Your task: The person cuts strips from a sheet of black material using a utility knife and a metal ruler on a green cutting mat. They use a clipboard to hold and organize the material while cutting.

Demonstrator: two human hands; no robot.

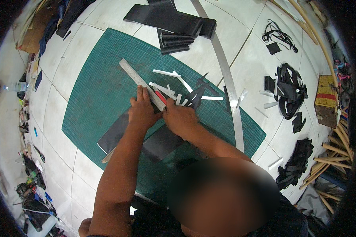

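A steel ruler [130, 71] lies slantwise across a green cutting mat [91, 79]. My left hand [142, 110] bears down on it, fingertips along its edge, holding it in place. Beside it, my right hand [180, 117] is closed round a slim red cutter knife [160, 96], its tip hidden. Below both hands lies a flat black sheet [164, 142], partly covered by my left forearm. White offcut strips [184, 83] and dark scraps [196, 94] are scattered on the mat just past my right hand.
A long metal straightedge [224, 63] crosses the mat's right side. Folded black material [170, 19] lies beyond the mat. On the tiled floor at right are a black strap bundle [290, 91], a black cord [279, 33], a dark heap [296, 164] and a yellow box [326, 100].
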